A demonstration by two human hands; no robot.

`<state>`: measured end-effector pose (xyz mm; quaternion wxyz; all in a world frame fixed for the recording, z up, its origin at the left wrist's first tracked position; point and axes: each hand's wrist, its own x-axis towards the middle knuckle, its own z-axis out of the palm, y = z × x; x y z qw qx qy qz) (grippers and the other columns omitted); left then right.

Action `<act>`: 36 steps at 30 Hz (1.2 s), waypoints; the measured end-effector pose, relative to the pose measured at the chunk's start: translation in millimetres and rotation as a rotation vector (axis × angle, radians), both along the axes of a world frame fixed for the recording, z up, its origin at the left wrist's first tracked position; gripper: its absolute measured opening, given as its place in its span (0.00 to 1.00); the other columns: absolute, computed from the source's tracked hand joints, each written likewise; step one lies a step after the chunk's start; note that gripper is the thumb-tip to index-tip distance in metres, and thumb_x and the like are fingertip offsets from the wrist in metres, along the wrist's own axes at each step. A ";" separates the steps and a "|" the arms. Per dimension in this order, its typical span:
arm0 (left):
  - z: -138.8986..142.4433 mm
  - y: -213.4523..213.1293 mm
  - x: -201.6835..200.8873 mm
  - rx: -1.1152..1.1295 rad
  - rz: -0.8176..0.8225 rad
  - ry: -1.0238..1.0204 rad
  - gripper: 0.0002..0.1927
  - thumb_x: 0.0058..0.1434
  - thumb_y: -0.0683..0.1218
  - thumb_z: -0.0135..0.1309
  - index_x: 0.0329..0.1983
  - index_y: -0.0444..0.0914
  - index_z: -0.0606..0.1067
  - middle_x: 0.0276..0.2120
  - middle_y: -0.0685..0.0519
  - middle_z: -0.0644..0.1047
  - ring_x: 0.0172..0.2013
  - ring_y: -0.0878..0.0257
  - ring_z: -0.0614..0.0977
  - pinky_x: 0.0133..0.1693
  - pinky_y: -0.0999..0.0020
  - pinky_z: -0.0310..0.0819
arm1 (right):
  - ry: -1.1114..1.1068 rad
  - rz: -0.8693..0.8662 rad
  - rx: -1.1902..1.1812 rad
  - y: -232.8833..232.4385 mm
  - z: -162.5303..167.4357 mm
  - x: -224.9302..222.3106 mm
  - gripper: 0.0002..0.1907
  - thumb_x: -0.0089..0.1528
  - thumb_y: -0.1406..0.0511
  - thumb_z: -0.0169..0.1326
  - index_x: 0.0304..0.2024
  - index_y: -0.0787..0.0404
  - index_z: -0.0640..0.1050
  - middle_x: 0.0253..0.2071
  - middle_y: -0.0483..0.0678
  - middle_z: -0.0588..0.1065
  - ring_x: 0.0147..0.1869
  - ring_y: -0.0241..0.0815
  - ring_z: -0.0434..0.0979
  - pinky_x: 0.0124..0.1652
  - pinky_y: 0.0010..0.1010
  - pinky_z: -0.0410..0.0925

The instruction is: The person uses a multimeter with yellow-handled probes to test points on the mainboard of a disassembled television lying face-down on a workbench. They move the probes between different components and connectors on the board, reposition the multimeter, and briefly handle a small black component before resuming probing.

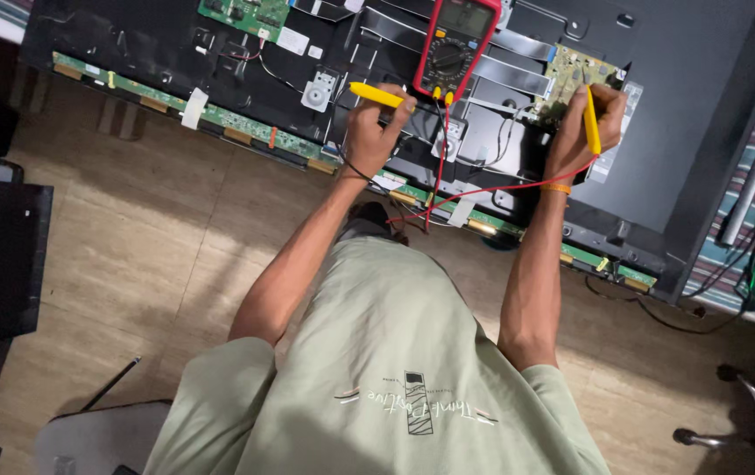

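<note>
An opened flat television (694, 114) lies back-up across the desk (747, 229), its rear panel off. Beyond both grips rests a red multimeter (456, 44); its red and black leads trail back between the wrists. The left hand (375, 132) is clenched around a yellow probe (375, 94) lying sideways. The right hand (581, 132) grasps a second yellow probe (591, 119), upright beside a small circuit board (571, 75). This looks like a measuring step; next calls for steady tip contact.
</note>
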<state>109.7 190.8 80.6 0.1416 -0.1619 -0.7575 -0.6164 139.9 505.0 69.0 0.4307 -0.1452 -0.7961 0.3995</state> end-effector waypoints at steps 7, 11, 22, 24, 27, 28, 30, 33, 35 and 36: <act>-8.0 13.6 -3.9 -0.057 -0.157 -0.075 0.10 0.67 0.48 0.61 0.42 0.36 0.78 0.30 0.52 0.81 0.30 0.66 0.84 0.34 0.70 0.76 | -0.001 -0.024 0.016 1.5 3.0 -1.5 0.08 0.67 0.67 0.59 0.41 0.67 0.77 0.35 0.51 0.79 0.38 0.42 0.79 0.42 0.34 0.73; -7.4 14.9 -5.0 -0.025 -0.203 -0.049 0.10 0.66 0.47 0.63 0.42 0.36 0.79 0.30 0.52 0.81 0.30 0.68 0.83 0.34 0.71 0.76 | -0.009 -0.025 -0.041 1.1 4.7 -2.9 0.09 0.66 0.66 0.60 0.41 0.66 0.77 0.34 0.49 0.79 0.36 0.39 0.78 0.39 0.32 0.72; -17.6 15.4 -8.9 -0.045 -0.245 -0.158 0.09 0.69 0.47 0.60 0.40 0.35 0.78 0.29 0.54 0.82 0.30 0.70 0.82 0.33 0.73 0.75 | 0.031 -0.013 -0.121 0.8 10.6 -4.1 0.08 0.67 0.67 0.59 0.42 0.66 0.76 0.35 0.48 0.78 0.38 0.37 0.76 0.41 0.30 0.72; -22.3 16.3 -10.3 -0.025 -0.240 -0.174 0.10 0.69 0.47 0.59 0.40 0.34 0.77 0.30 0.54 0.83 0.31 0.70 0.84 0.33 0.73 0.76 | 0.083 -0.031 -0.183 3.1 10.9 -2.6 0.07 0.67 0.67 0.58 0.42 0.66 0.76 0.36 0.47 0.77 0.40 0.36 0.75 0.43 0.30 0.72; -27.4 18.3 -13.2 0.037 -0.267 -0.222 0.10 0.71 0.47 0.58 0.40 0.34 0.77 0.32 0.54 0.84 0.34 0.69 0.86 0.37 0.73 0.79 | 0.196 -0.027 -0.316 7.7 9.0 3.2 0.07 0.67 0.68 0.58 0.42 0.67 0.74 0.38 0.46 0.74 0.42 0.36 0.74 0.45 0.29 0.72; -28.6 19.0 -13.5 0.047 -0.264 -0.217 0.09 0.71 0.46 0.58 0.41 0.34 0.77 0.32 0.53 0.83 0.34 0.69 0.85 0.37 0.73 0.78 | 0.232 0.002 -0.379 7.9 8.6 7.0 0.07 0.68 0.68 0.58 0.42 0.67 0.74 0.38 0.46 0.73 0.42 0.36 0.73 0.46 0.29 0.72; -29.2 19.7 -12.6 0.064 -0.253 -0.205 0.09 0.71 0.45 0.59 0.42 0.33 0.76 0.32 0.51 0.82 0.34 0.68 0.84 0.36 0.73 0.77 | 0.245 0.017 -0.423 6.2 8.8 16.6 0.08 0.68 0.68 0.57 0.43 0.67 0.73 0.38 0.46 0.73 0.43 0.36 0.73 0.47 0.29 0.70; -28.4 19.8 -11.2 0.081 -0.282 -0.237 0.08 0.71 0.45 0.57 0.42 0.34 0.75 0.33 0.52 0.83 0.36 0.68 0.86 0.39 0.74 0.80 | 0.174 -0.009 -0.371 -5.2 8.8 40.5 0.08 0.69 0.68 0.57 0.44 0.67 0.73 0.39 0.46 0.73 0.43 0.35 0.72 0.48 0.28 0.69; -27.1 20.0 -10.1 0.055 -0.269 -0.221 0.09 0.71 0.45 0.58 0.41 0.33 0.75 0.33 0.52 0.83 0.36 0.68 0.85 0.39 0.74 0.79 | 0.135 -0.011 -0.332 -12.6 10.2 53.6 0.08 0.70 0.67 0.56 0.45 0.67 0.74 0.40 0.46 0.74 0.44 0.35 0.73 0.49 0.28 0.70; -26.4 20.5 -10.4 0.042 -0.263 -0.213 0.09 0.71 0.45 0.58 0.41 0.33 0.75 0.33 0.52 0.83 0.36 0.68 0.85 0.39 0.74 0.79 | 0.121 -0.012 -0.330 -17.0 10.6 59.5 0.08 0.70 0.67 0.55 0.48 0.67 0.75 0.42 0.46 0.75 0.46 0.35 0.74 0.50 0.28 0.70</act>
